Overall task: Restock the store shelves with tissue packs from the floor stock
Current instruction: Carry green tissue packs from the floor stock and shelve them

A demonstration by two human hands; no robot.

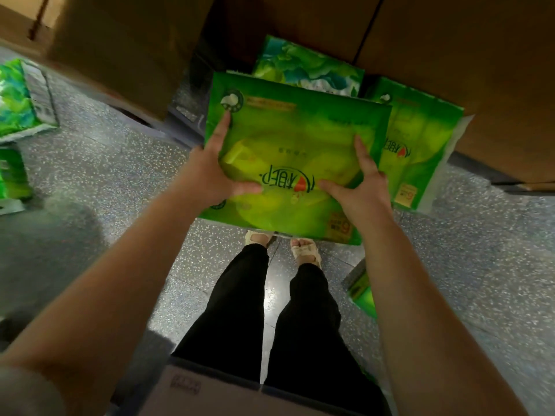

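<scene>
A large green tissue pack [297, 136] with upside-down lettering is held flat in front of me above the floor. My left hand [210, 172] grips its left side, thumb across the face and a finger stretched up. My right hand [360, 181] grips its right side. Behind it a second green tissue pack [420, 145] leans upright on the floor. A blue-green patterned pack [303, 67] stands further back. Both rest against brown cardboard boxes.
Brown cartons [465, 55] stand at the back and a carton [120, 49] at the upper left. More green packs [21, 97] lie at the left edge, another green pack [363, 292] by my right arm. Speckled grey floor [120, 175] lies below; my legs and sandals [306, 250] are underneath.
</scene>
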